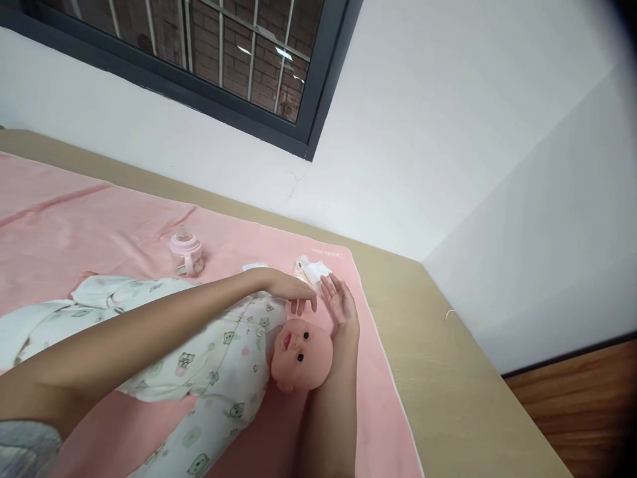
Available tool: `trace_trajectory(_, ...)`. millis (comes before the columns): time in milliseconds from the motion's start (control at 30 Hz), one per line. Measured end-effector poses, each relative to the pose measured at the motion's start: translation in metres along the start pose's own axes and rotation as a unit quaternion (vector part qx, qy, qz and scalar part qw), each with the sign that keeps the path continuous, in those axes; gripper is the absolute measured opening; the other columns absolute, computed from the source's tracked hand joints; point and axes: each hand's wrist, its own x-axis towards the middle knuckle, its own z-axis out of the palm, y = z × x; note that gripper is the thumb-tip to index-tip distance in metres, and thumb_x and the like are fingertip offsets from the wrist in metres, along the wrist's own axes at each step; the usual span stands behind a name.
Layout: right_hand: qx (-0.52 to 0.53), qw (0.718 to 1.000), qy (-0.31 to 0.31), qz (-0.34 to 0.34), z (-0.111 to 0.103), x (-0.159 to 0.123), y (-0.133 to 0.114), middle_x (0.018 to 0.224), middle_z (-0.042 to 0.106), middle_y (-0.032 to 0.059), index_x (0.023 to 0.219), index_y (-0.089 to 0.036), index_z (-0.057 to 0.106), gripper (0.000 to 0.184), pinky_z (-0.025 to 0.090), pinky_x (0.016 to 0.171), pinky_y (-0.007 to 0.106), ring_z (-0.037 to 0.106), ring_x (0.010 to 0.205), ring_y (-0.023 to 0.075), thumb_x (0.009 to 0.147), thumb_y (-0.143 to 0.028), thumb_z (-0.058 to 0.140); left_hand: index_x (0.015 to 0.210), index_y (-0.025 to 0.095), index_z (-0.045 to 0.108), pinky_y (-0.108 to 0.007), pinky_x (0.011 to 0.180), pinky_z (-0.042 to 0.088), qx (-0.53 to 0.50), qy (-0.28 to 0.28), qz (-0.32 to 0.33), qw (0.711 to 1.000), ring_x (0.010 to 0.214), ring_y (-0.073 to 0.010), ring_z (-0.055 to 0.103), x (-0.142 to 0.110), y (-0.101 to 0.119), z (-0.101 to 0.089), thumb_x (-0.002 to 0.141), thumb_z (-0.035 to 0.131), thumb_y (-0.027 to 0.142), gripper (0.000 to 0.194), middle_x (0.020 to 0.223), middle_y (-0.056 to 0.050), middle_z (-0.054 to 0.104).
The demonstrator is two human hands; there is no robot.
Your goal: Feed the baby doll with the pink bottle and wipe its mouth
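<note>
**Both hands at the doll's head**

From my remote post, the head view shows me the doll (298, 362) lying on its back across a pink blanket (348, 255), its head toward the right and its printed white outfit (209, 345) stretching away to the left. The left hand (291, 287) reaches in over the doll's body, back uppermost, and hangs just beside the head near the shoulder. Its fingers droop, bent, with narrow gaps between them and nothing held that I can see; whether the fingertips touch the doll I cannot tell.

The right hand (339, 302) is past the crown, palm showing, fingers spread fairly wide and lightly curled around air. The doll's head overlaps the right forearm in my view (resting on it or merely beside it, I cannot say from this angle). Just beyond those fingers lies a crumpled white packet (313, 271), too small for me to make out clearly, and a second white item (255, 265) shows partly behind the left wrist.

Well apart, on the far side of the doll, a pink-topped baby bottle (186, 253) stands upright on the blanket. The wooden surface (413, 325) shows beyond the blanket's edge, below a barred window (239, 53).
</note>
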Motion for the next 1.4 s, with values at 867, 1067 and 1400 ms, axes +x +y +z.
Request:
trace_trajectory(867,-0.451,0.851,-0.258,-0.075,0.097,-0.071,-0.088,0.125,0.062,0.0045,0.109,-0.03,0.074,0.029,0.039,0.111,0.037,0.051,0.127,0.0203,0.086,-0.045,0.063,0.134,0.018,0.048,-0.035,0.086,0.047,0.021,0.407,0.03,0.912,0.109,-0.0303,0.059,-0.042,0.008,0.028,0.075,0.067,0.038,0.066,0.12,-0.011,0.062)
trace_trajectory(1067,-0.446,0.865,-0.217,-0.076,0.105,-0.07,-0.08,0.131,0.056,0.0036,0.116,-0.03,0.065,0.042,0.041,0.109,0.039,0.054,0.123,0.0199,0.077,-0.038,0.075,0.121,0.019,0.058,-0.029,0.069,0.044,-0.026,0.453,0.057,0.889,0.085,-0.0251,0.062,-0.045,0.001,0.025,0.076,0.063,0.028,0.046,0.091,-0.004,0.064)
trace_trajectory(1400,-0.478,0.848,-0.224,-0.048,0.104,-0.07,-0.079,0.118,0.063,0.0073,0.087,-0.02,0.067,0.019,0.044,0.102,0.037,0.058,0.115,0.0195,0.081,-0.038,0.069,0.118,0.016,0.058,-0.022,0.059,0.041,-0.186,0.403,0.108,0.89,0.071,-0.0179,0.058,-0.066,0.003,0.033,0.073,0.073,0.037,0.051,0.078,0.0,0.06)
